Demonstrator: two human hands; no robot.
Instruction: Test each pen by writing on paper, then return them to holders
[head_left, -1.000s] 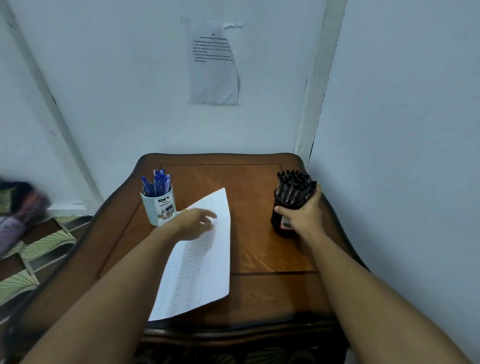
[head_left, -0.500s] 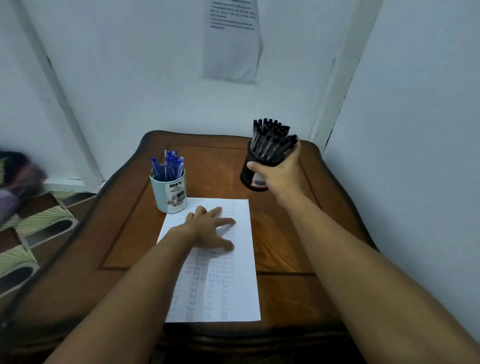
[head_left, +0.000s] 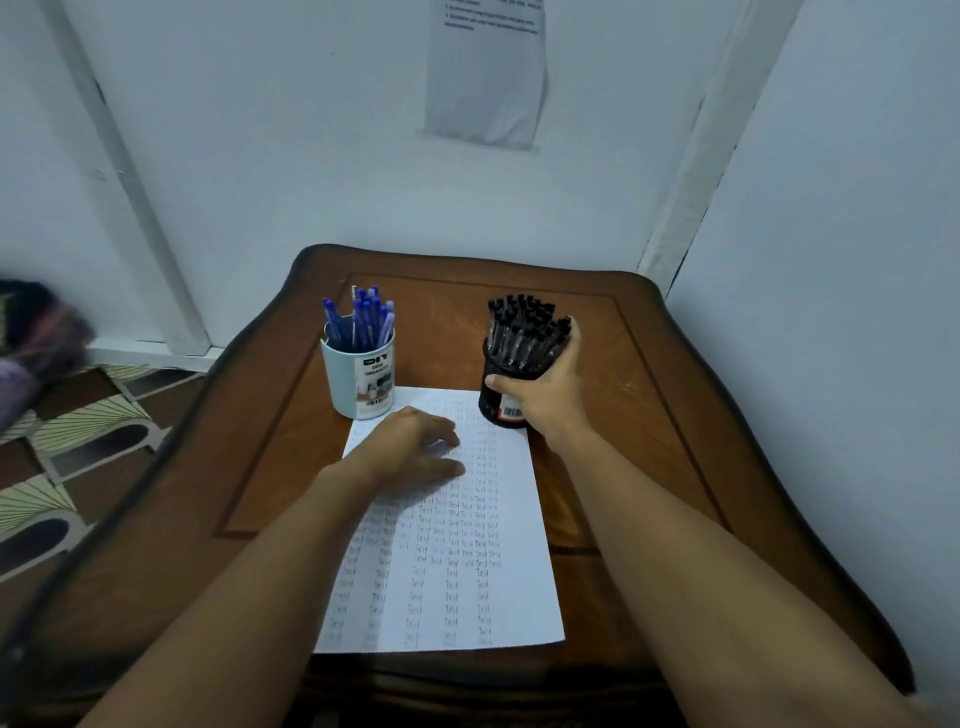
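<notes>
We see blue pens (head_left: 363, 319) in the pale holder (head_left: 356, 379); our left hand (head_left: 415, 449) lies flat on the paper (head_left: 467, 571); our right hand (head_left: 548, 392) grips the black holder (head_left: 498, 402) of black pens (head_left: 522, 327) at the paper's far right corner.

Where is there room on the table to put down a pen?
Bare wood lies right of the paper, up to the table edge, and left of the paper below the blue pen cup. It is crowded at the paper's top, where both hands and the black pen holder sit.
</notes>
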